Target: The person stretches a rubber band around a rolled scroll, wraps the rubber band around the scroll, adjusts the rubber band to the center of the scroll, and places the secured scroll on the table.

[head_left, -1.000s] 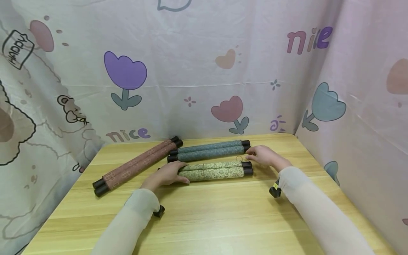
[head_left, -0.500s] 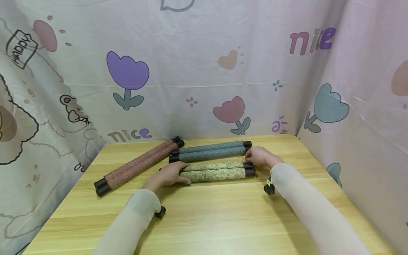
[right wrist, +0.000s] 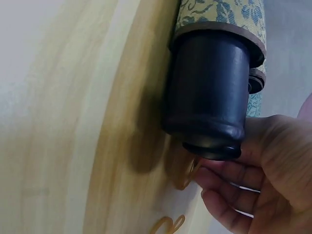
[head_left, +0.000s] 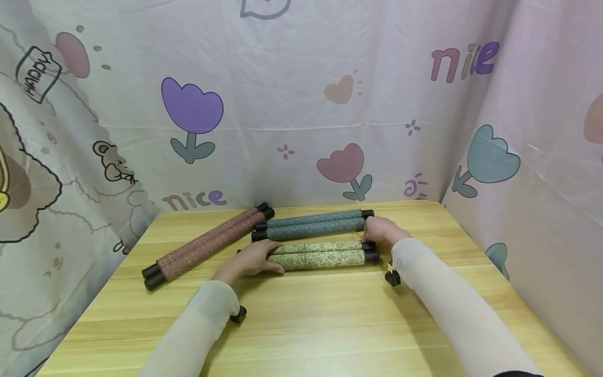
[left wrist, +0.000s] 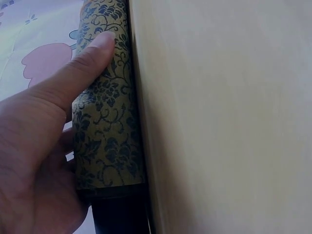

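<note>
A yellow-green patterned hanging scroll (head_left: 330, 256), its two rolls side by side with black end knobs, lies across the middle of the table. My left hand (head_left: 252, 257) grips its left end, the thumb (left wrist: 92, 53) along the front roll and the fingers behind, mostly hidden. At the right end, my right hand (head_left: 382, 231) is behind the black knob (right wrist: 207, 83). Its curled fingers pinch a thin amber rubber band (right wrist: 182, 188); a second amber loop (right wrist: 165, 222) shows below, and whether it is the same band I cannot tell. A thin line crosses the scroll's middle.
Just behind lies a blue patterned scroll (head_left: 320, 225), its right end close to my right hand. A red patterned scroll (head_left: 207, 246) lies slanted at the left. A printed curtain (head_left: 282, 104) hangs around the back and sides of the wooden table (head_left: 301, 324).
My right hand has moved slightly left and inward, its fingers now closer behind the yellow-green scroll's right knobs. The left hand keeps its grip; the view has shifted slightly.
</note>
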